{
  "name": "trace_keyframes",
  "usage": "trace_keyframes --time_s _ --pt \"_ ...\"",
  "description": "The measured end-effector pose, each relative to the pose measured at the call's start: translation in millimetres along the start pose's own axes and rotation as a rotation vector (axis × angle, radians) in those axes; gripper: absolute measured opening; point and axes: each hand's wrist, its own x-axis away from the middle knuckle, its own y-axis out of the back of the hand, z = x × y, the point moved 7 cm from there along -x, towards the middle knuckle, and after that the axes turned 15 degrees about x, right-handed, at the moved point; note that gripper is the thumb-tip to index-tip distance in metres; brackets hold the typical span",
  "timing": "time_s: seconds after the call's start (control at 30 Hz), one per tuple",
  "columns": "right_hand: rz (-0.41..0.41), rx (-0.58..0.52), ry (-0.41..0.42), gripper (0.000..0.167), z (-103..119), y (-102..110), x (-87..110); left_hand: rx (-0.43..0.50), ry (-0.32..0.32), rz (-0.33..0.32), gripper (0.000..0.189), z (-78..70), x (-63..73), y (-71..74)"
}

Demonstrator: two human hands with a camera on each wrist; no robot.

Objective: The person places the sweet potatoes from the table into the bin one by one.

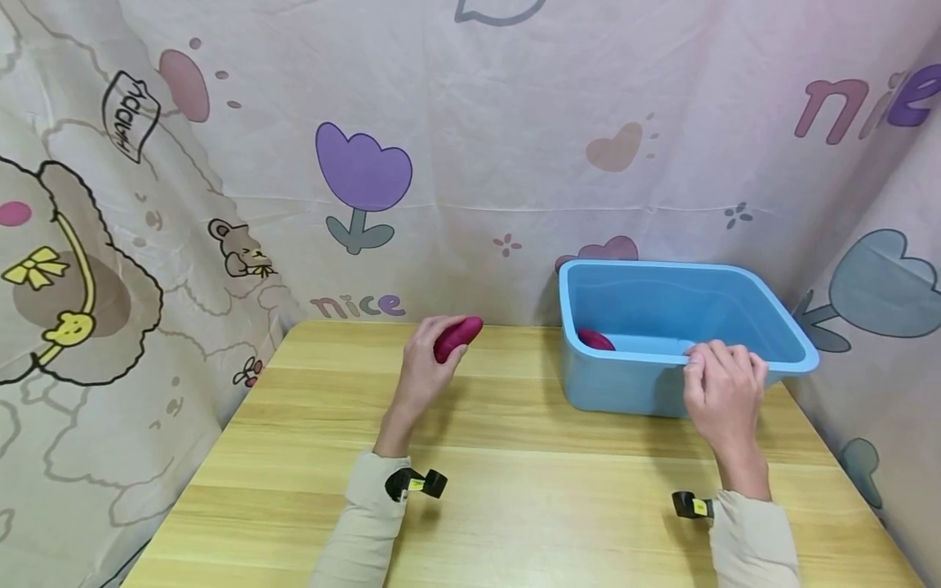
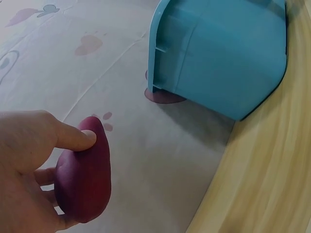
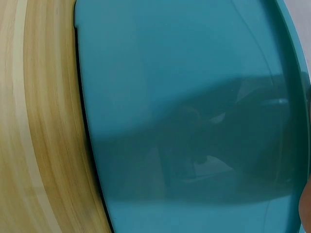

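My left hand [image 1: 426, 363] holds a magenta sweet potato [image 1: 457, 339] above the back of the table, left of a blue plastic bin [image 1: 625, 384]. In the left wrist view the sweet potato [image 2: 87, 174] looks smooth and tapers toward the thumb, which lies across its narrow end. My right hand [image 1: 726, 396] grips the bin's near rim with its fingers curled over the edge. Inside the bin, at the left, part of another magenta piece [image 1: 595, 340] shows; the near wall hides the rest. The right wrist view is mostly filled by the bin's outer wall [image 3: 170, 63].
The bin stands on a wooden table [image 1: 515, 506] at the back right, close to the table's right edge. A printed curtain [image 1: 470, 163] hangs right behind the table and along both sides.
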Motion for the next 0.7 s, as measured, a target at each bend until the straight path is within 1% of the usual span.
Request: trace_keyframes --time_s 0.23,0.43,0.7 --pt "-0.007 0.006 0.003 0.039 0.4 -0.5 -0.6 0.025 -0.024 0.021 0.041 -4.6 -1.7 -9.4" --pt "-0.011 0.009 0.003 0.039 -0.1 -2.4 -0.2 0.029 -0.042 0.023 0.041 -7.6 -3.1 -16.1" --pt "-0.021 0.011 0.002 0.038 -0.7 -1.7 -0.9 0.028 -0.059 0.052 0.04 -15.7 -11.9 -30.8"
